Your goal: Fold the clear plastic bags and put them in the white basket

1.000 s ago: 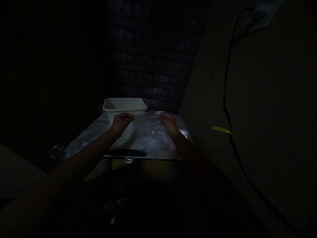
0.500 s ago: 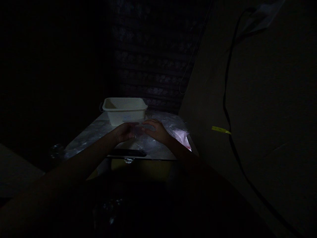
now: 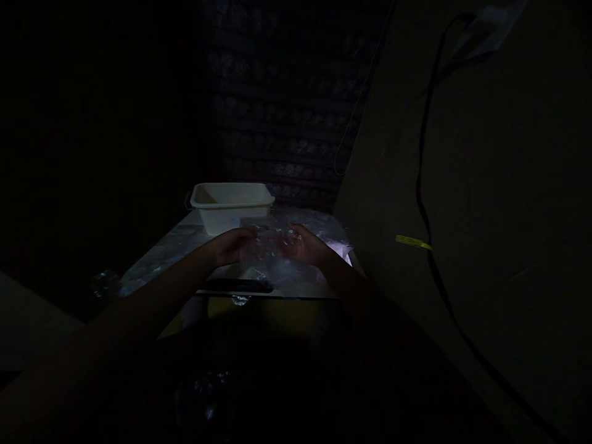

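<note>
The scene is very dark. Between my hands a piece of clear plastic, which looks like a bag [image 3: 271, 242], is stretched above the table. My left hand [image 3: 232, 246] grips its left side, thumb on top. On the other side my right hand [image 3: 306, 245] holds the plastic, with some fingers showing blurred through it. Behind my left hand stands a white rectangular tub [image 3: 234, 214] with a handle at its side; its inside is shadowed. A long dark object [image 3: 238, 285] lies along the table's front edge, below my hands; its kind is not clear.
More clear plastic covers the white table [image 3: 161, 250]. A pale pinkish sheet [image 3: 343, 250] lies at the right edge. Crumpled plastic [image 3: 105, 283] hangs off the left. To the right, a black cable [image 3: 420, 179] with a yellow tag [image 3: 412, 242] runs down the wall.
My right hand has moved right, away from my left hand, and the clear plastic is now spread wider between them. My left hand has stayed almost in place.
</note>
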Demonstrator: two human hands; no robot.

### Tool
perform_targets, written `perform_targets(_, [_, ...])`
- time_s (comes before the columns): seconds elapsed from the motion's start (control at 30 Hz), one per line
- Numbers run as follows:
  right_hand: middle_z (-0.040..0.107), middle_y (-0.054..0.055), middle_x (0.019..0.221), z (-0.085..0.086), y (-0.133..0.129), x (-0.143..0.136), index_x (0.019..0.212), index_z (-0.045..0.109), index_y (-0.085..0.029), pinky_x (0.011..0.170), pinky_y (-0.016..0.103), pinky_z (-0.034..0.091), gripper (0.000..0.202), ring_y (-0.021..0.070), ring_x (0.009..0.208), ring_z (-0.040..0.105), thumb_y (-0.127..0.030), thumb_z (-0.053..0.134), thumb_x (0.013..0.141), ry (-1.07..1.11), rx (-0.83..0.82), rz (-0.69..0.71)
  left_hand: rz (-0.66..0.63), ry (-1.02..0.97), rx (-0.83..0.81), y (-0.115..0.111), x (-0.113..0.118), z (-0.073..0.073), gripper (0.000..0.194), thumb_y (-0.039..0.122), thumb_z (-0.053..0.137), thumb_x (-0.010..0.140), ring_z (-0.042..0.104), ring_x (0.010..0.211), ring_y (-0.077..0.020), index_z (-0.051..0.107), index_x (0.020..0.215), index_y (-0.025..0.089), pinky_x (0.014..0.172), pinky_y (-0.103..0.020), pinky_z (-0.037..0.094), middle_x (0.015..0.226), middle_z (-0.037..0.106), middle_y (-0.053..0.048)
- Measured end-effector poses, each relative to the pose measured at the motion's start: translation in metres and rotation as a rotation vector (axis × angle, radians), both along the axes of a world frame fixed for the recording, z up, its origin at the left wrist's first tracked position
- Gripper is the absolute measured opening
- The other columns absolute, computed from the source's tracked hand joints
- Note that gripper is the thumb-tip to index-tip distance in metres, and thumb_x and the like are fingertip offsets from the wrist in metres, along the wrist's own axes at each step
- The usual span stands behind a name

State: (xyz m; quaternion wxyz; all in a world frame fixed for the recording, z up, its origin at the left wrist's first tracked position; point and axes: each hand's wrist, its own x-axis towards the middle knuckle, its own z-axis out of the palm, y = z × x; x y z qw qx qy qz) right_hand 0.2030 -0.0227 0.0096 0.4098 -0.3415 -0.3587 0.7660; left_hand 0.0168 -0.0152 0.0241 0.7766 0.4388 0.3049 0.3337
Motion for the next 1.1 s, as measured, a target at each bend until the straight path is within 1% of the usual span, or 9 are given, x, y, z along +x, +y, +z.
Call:
perform_targets(0.07, [0.055, -0.001, 0.058, -0.002, 0.001, 0.001, 0.062, 0.052, -0.015, 0.051, 0.02, 0.039, 0.008, 0.008, 0.054, 0.051, -0.022, 0.054, 0.059, -0.026, 0.075, -0.013, 0.013, 0.046, 0.026, 0.001, 0.0, -0.003, 0.032, 0.007, 0.046, 0.059, 0.057, 0.07, -0.0185, 0.052, 0.09, 0.015, 0.058, -0.03, 0.046, 0.079, 0.06, -0.007])
perform_targets(0.17, [0.052, -0.003, 0.051, -0.007, 0.002, 0.003, 0.057, 0.051, -0.014, 0.045, 0.018, 0.035, 0.007, 0.0057, 0.047, 0.047, -0.013, 0.057, 0.054, -0.093, 0.18, -0.008, 0.021, 0.089, 0.051, 0.002, -0.001, -0.008, 0.033, 0.005, 0.048, 0.059, 0.058, 0.066, -0.0169, 0.052, 0.09, 0.015, 0.058, -0.028, 0.047, 0.076, 0.061, -0.008])
perform_targets(0.27, [0.051, -0.004, 0.049, -0.01, 0.003, 0.004, 0.055, 0.051, -0.013, 0.044, 0.018, 0.034, 0.007, 0.0049, 0.045, 0.046, -0.012, 0.058, 0.054, -0.104, 0.195, -0.018, 0.027, 0.113, 0.048, 0.003, -0.004, -0.01, 0.035, 0.002, 0.047, 0.059, 0.058, 0.062, -0.0158, 0.052, 0.092, 0.015, 0.057, -0.026, 0.047, 0.072, 0.061, -0.007])
perform_targets(0.4, [0.052, -0.004, 0.051, -0.01, 0.004, 0.003, 0.058, 0.051, -0.014, 0.048, 0.018, 0.035, 0.007, 0.0053, 0.049, 0.048, -0.012, 0.057, 0.056, -0.066, 0.155, -0.083, 0.018, 0.125, 0.048, 0.003, -0.004, -0.009, 0.038, 0.003, 0.047, 0.06, 0.058, 0.062, -0.0155, 0.05, 0.096, 0.016, 0.055, -0.024, 0.047, 0.072, 0.062, -0.007])
perform_targets(0.53, [0.054, -0.001, 0.052, -0.011, 0.005, 0.002, 0.06, 0.051, -0.013, 0.049, 0.02, 0.036, 0.004, 0.0068, 0.05, 0.05, -0.013, 0.055, 0.059, -0.119, 0.123, -0.045, 0.003, 0.149, 0.069, 0.004, -0.005, -0.008, 0.039, 0.005, 0.047, 0.062, 0.058, 0.063, -0.0156, 0.047, 0.099, 0.015, 0.055, -0.024, 0.047, 0.072, 0.062, -0.007])
perform_targets(0.67, [0.055, 0.0, 0.053, -0.011, 0.004, 0.004, 0.06, 0.05, -0.013, 0.048, 0.02, 0.036, 0.004, 0.0078, 0.05, 0.051, -0.012, 0.054, 0.059, -0.153, 0.127, -0.077, 0.033, 0.183, 0.081, 0.006, -0.008, -0.009, 0.037, 0.008, 0.046, 0.064, 0.058, 0.064, -0.016, 0.046, 0.1, 0.015, 0.051, -0.023, 0.047, 0.07, 0.062, -0.007])
perform_targets(0.83, [0.055, 0.0, 0.052, -0.011, 0.002, 0.007, 0.064, 0.052, -0.014, 0.047, 0.02, 0.034, 0.004, 0.0091, 0.052, 0.052, -0.014, 0.053, 0.06, -0.162, 0.159, -0.062, 0.096, 0.204, 0.082, 0.007, -0.011, -0.009, 0.033, 0.005, 0.046, 0.062, 0.058, 0.059, -0.0139, 0.05, 0.094, 0.014, 0.047, -0.02, 0.046, 0.065, 0.061, -0.006])
perform_targets(1.0, [0.055, -0.001, 0.052, -0.013, 0.004, 0.009, 0.07, 0.053, -0.014, 0.048, 0.021, 0.035, 0.01, 0.0087, 0.05, 0.051, -0.012, 0.051, 0.061, -0.132, 0.181, -0.054, 0.146, 0.242, 0.081, 0.008, -0.012, -0.008, 0.028, 0.006, 0.049, 0.059, 0.055, 0.048, -0.01, 0.054, 0.086, 0.013, 0.04, -0.016, 0.044, 0.058, 0.059, -0.003])
perform_targets(1.1, [0.056, -0.001, 0.054, -0.015, 0.006, 0.011, 0.072, 0.053, -0.014, 0.049, 0.021, 0.036, 0.013, 0.0081, 0.051, 0.051, -0.01, 0.049, 0.06, -0.111, 0.16, -0.072, 0.166, 0.243, 0.088, 0.01, -0.013, -0.009, 0.023, 0.007, 0.051, 0.057, 0.055, 0.05, -0.0097, 0.055, 0.079, 0.013, 0.041, -0.016, 0.044, 0.058, 0.058, -0.002])
